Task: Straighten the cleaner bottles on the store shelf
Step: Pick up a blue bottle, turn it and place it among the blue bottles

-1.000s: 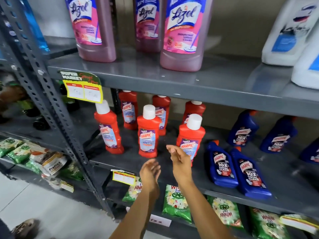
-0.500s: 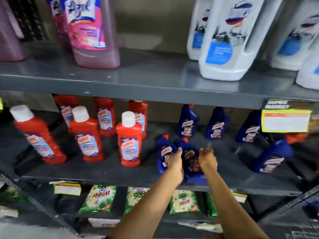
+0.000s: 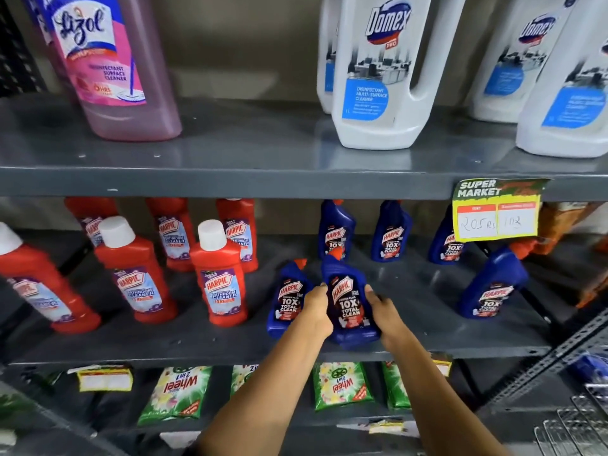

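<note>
A blue Harpic bottle (image 3: 347, 297) stands near the front of the grey middle shelf (image 3: 197, 343), label facing me. My left hand (image 3: 317, 307) grips its left side and my right hand (image 3: 381, 309) grips its right side. A second blue Harpic bottle (image 3: 288, 299) stands just left of it, partly hidden by my left hand. Three more blue bottles (image 3: 391, 230) line the back, and another blue bottle (image 3: 492, 284) leans at the right. Several red Harpic bathroom cleaner bottles (image 3: 223, 278) with white caps fill the shelf's left half.
The upper shelf (image 3: 250, 172) carries a pink Lizol bottle (image 3: 108, 64) and white Domex bottles (image 3: 378, 70). A yellow price tag (image 3: 496, 212) hangs from its edge. Green Wheel packets (image 3: 340, 385) lie on the lower shelf. A perforated metal upright (image 3: 543, 363) slants at the right.
The view has swung right from the red bottles to the blue ones. Both hands reached forward and closed around the front blue bottle.
</note>
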A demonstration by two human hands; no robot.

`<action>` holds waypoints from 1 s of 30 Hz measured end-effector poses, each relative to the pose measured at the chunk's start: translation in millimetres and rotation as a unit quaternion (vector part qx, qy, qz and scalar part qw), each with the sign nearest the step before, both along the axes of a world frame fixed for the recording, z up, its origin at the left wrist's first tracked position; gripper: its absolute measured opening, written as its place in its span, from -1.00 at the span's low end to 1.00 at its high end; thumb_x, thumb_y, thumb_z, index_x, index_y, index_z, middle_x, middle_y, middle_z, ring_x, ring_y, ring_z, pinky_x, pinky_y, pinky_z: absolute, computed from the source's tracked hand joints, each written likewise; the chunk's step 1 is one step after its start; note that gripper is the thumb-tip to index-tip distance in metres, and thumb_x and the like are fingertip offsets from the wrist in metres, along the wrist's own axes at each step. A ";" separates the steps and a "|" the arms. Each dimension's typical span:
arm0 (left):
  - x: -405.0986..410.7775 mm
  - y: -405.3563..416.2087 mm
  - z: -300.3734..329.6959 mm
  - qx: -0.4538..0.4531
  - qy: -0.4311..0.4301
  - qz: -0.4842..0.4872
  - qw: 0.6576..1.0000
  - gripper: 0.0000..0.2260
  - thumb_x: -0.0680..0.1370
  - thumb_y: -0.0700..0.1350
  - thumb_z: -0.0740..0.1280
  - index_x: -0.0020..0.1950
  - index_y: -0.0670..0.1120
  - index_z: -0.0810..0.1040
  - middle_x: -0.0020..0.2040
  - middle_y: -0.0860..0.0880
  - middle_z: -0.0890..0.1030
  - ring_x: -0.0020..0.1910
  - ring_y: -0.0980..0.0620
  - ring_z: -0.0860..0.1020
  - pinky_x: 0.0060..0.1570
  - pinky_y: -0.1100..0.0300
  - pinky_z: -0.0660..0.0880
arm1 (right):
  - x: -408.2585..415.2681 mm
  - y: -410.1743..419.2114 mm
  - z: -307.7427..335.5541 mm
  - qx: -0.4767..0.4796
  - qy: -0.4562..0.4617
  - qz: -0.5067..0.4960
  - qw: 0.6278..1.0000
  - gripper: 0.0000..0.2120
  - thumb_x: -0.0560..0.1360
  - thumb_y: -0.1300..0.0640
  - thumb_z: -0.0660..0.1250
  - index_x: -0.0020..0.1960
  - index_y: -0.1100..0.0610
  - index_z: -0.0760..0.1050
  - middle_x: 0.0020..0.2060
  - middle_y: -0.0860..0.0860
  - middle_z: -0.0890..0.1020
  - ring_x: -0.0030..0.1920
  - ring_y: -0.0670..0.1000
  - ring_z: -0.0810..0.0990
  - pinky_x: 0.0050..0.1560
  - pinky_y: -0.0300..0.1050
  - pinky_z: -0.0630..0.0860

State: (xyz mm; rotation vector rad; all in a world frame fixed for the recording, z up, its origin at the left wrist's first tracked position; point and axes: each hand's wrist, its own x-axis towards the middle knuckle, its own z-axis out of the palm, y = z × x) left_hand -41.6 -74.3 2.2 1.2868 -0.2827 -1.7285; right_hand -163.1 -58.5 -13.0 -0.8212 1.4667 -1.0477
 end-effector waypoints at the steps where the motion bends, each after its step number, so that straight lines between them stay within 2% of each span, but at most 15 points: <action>1: 3.3 0.5 1.3 -0.016 0.021 -0.012 1.000 -0.79 0.58 -0.08 0.20 -0.02 -0.18 0.56 -0.18 -0.19 0.60 -0.24 -0.12 0.57 -0.19 0.02 0.53 | 0.3 2.0 3.1 -0.007 -0.024 -0.008 1.000 -0.61 0.56 -0.04 0.20 0.08 0.29 0.54 -0.07 0.23 0.66 -0.16 0.15 0.65 -0.16 -0.01 0.59; 4: 17.4 3.3 5.7 -0.085 0.091 -0.053 0.991 -0.75 0.57 -0.04 0.25 0.09 -0.19 0.56 -0.04 -0.20 0.63 -0.09 -0.16 0.59 -0.12 -0.05 0.53 | 3.9 3.7 14.7 -0.052 -0.109 0.006 0.993 -0.62 0.53 -0.08 0.24 0.10 0.22 0.55 -0.05 0.19 0.69 -0.12 0.15 0.68 -0.14 0.01 0.61; 9: 41.3 10.9 6.5 -0.174 0.102 -0.063 0.977 -0.66 0.52 -0.04 0.31 0.23 -0.19 0.53 0.04 -0.18 0.65 -0.02 -0.11 0.63 -0.03 -0.02 0.58 | 17.1 10.8 24.1 -0.114 -0.187 0.044 0.975 -0.63 0.52 -0.06 0.25 0.15 0.18 0.55 0.01 0.18 0.69 -0.05 0.15 0.67 0.00 0.08 0.62; 12: 46.5 18.0 -1.0 -0.199 0.110 -0.052 0.972 -0.65 0.50 -0.08 0.33 0.23 -0.20 0.53 0.04 -0.16 0.66 -0.01 -0.09 0.64 0.06 -0.03 0.57 | 21.2 16.9 16.0 -0.127 -0.190 0.032 0.973 -0.62 0.50 -0.05 0.28 0.16 0.20 0.54 -0.02 0.16 0.70 -0.07 0.13 0.68 -0.03 0.05 0.63; 15: 45.2 20.0 -5.3 -0.205 0.109 -0.051 0.971 -0.61 0.47 -0.09 0.36 0.25 -0.24 0.52 0.08 -0.19 0.65 0.00 -0.10 0.64 0.03 -0.02 0.60 | 21.3 20.4 9.4 -0.130 -0.196 0.024 0.972 -0.57 0.40 -0.10 0.33 0.13 0.17 0.56 -0.02 0.16 0.70 -0.07 0.14 0.68 0.02 0.10 0.61; 17: 39.0 26.6 -2.6 -0.212 0.109 -0.056 0.970 -0.61 0.44 -0.09 0.38 0.22 -0.24 0.54 0.03 -0.17 0.67 -0.02 -0.10 0.65 -0.03 0.00 0.61 | 15.1 28.1 10.0 -0.139 -0.203 0.018 0.969 -0.56 0.39 -0.10 0.33 0.14 0.18 0.56 -0.01 0.17 0.69 -0.07 0.13 0.68 0.03 0.11 0.61; 20: 41.1 24.8 -1.3 -0.243 0.098 -0.068 0.963 -0.81 0.51 -0.15 0.31 0.08 -0.18 0.60 -0.10 -0.10 0.72 -0.09 -0.05 0.66 -0.05 0.04 0.61 | 12.1 27.4 9.5 -0.144 -0.192 0.023 0.970 -0.59 0.50 -0.04 0.28 0.20 0.22 0.52 0.02 0.20 0.68 -0.05 0.14 0.68 0.01 0.09 0.62; 23: 39.5 22.5 2.7 -0.266 0.054 -0.069 0.960 -0.85 0.54 -0.25 0.27 0.03 -0.11 0.60 -0.17 -0.01 0.73 -0.14 0.04 0.67 -0.08 0.16 0.61 | 4.0 27.0 14.9 -0.162 -0.163 0.034 0.973 -0.57 0.49 -0.06 0.29 0.22 0.21 0.51 0.10 0.22 0.65 0.07 0.21 0.63 0.11 0.16 0.58; 26: 17.1 18.3 8.1 -0.293 0.004 -0.079 0.953 -0.81 0.54 -0.28 0.26 0.08 -0.09 0.59 -0.12 0.03 0.72 -0.09 0.05 0.65 -0.08 0.21 0.59 | -17.6 22.6 18.8 -0.180 -0.148 0.028 0.972 -0.54 0.44 -0.09 0.32 0.22 0.17 0.51 0.11 0.19 0.65 0.10 0.20 0.62 0.12 0.15 0.57; 30: -26.6 11.1 6.3 -0.310 -0.025 -0.087 0.946 -0.72 0.55 -0.31 0.22 0.26 -0.20 0.49 0.04 -0.05 0.65 -0.02 0.06 0.62 -0.08 0.25 0.57 | -49.9 15.0 15.9 -0.198 -0.117 0.000 0.973 -0.68 0.59 0.04 0.13 0.28 0.10 0.45 0.09 0.11 0.65 0.03 0.06 0.66 -0.05 -0.07 0.63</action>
